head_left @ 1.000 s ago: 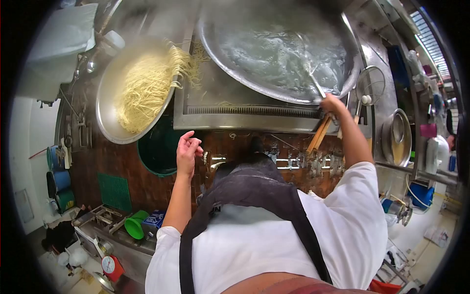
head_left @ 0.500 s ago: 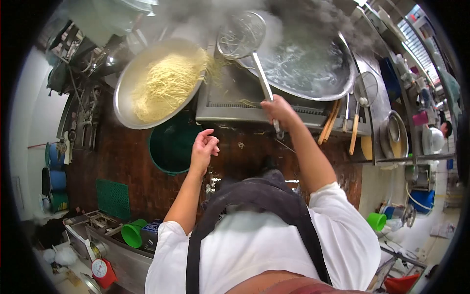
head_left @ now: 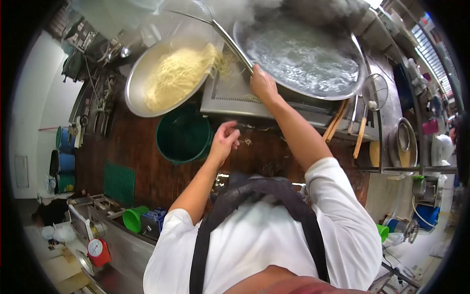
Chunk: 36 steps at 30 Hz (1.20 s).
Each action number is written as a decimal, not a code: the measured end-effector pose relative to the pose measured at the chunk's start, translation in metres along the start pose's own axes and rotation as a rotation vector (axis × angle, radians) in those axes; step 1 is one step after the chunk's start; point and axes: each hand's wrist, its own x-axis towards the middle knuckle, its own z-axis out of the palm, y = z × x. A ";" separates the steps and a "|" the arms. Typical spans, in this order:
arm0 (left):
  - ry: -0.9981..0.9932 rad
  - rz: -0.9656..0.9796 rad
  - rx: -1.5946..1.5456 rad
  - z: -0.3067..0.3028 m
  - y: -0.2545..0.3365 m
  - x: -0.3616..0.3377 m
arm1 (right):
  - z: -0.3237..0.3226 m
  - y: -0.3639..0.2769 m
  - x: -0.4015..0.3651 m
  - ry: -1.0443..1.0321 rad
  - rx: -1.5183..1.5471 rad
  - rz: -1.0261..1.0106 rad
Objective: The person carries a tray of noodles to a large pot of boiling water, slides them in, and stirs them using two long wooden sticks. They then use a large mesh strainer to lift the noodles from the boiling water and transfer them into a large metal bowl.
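The stove ledge (head_left: 230,100) between basin (head_left: 137,93) and wok (head_left: 298,92) lies bare, crossed by the skimmer handle (head_left: 232,44). A bucket (head_left: 183,137) blocks below the basin; sticks (head_left: 337,119) lean at the stove's right front edge.

The steel stove (head_left: 230,100) holds a big wok (head_left: 335,96) of bubbling water. Left of the wok sits a noodle pan (head_left: 139,85).

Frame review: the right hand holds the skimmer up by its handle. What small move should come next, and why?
Probably tip the skimmer down into the noodle basin: the right hand holds its mesh head raised above the basin's far side, away from the steaming wok, and the left hand is free.
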 end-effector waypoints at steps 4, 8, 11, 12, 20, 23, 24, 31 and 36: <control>-0.012 -0.018 0.034 0.055 0.010 0.007 | -0.052 0.101 -0.031 0.087 0.266 0.102; -0.032 -0.087 0.038 0.115 -0.011 0.038 | -0.118 0.266 -0.114 0.283 0.462 0.292; -0.073 -0.165 0.076 0.163 -0.020 0.059 | -0.160 0.376 -0.171 0.514 0.102 0.490; -0.098 -0.185 0.106 0.181 -0.021 0.062 | -0.153 0.421 -0.184 0.514 0.025 0.546; -0.462 -0.311 0.240 0.356 -0.033 0.107 | -0.161 0.555 -0.229 0.643 0.192 0.752; -0.828 -0.369 0.266 0.464 -0.052 0.115 | -0.192 0.516 -0.206 0.687 0.235 0.653; -0.861 -0.436 0.134 0.495 -0.063 0.120 | -0.191 0.510 -0.193 0.638 0.414 0.755; -0.664 -0.145 0.083 0.583 -0.010 0.105 | -0.260 0.467 -0.167 0.416 0.806 0.425; -0.535 -0.202 0.047 0.561 -0.014 0.127 | -0.198 0.575 -0.191 0.409 0.145 0.844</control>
